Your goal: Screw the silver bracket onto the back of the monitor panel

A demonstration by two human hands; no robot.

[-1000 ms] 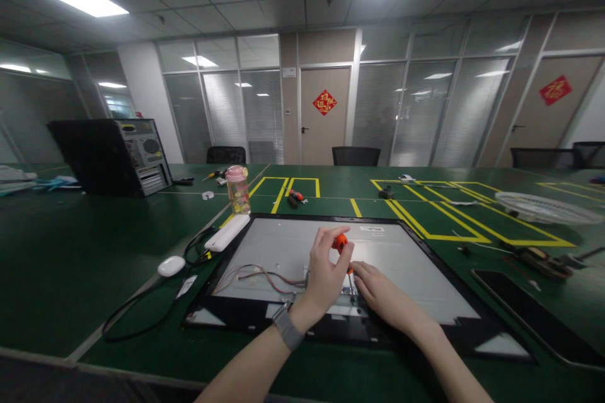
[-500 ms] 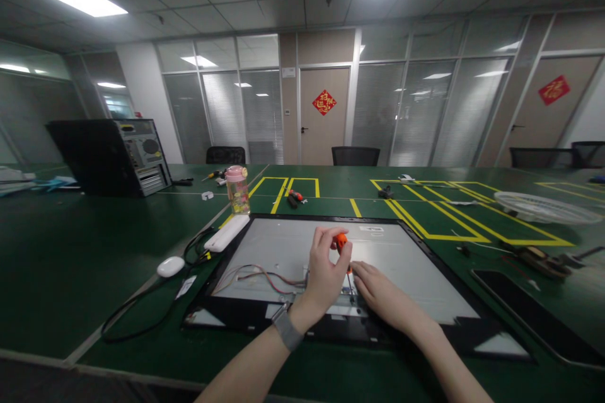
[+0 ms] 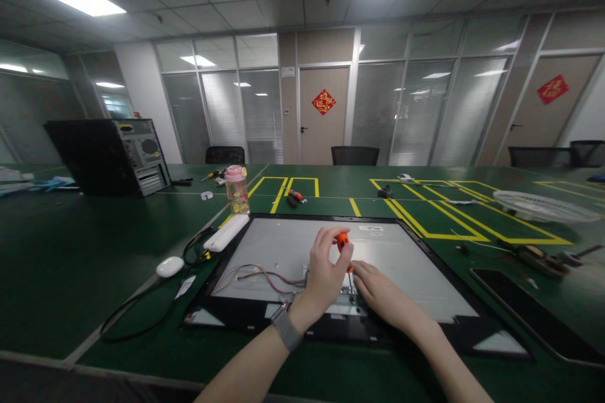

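Observation:
A flat monitor panel [image 3: 406,264] in a black frame lies face down on the green table, thin red and grey wires [image 3: 258,275] trailing over its left part. My left hand [image 3: 326,274] is closed round the orange handle of a small screwdriver [image 3: 342,244], held upright with its tip on the panel's lower middle. My right hand [image 3: 378,289] rests on the panel just right of the tip, fingers together and pointing at the shaft near its base. A grey watch band sits on my left wrist.
A white mouse [image 3: 170,266] with a black cable, a white bar-shaped device [image 3: 227,232] and a pink-lidded bottle [image 3: 237,189] sit left of the panel. A computer tower [image 3: 113,156] lies at far left. Yellow tape boxes, small tools, a white fan grille [image 3: 543,206] and a dark slab [image 3: 534,315] lie at right.
Nothing has visibly moved beyond a slight shift of the head camera; both hands stay at the screwdriver.

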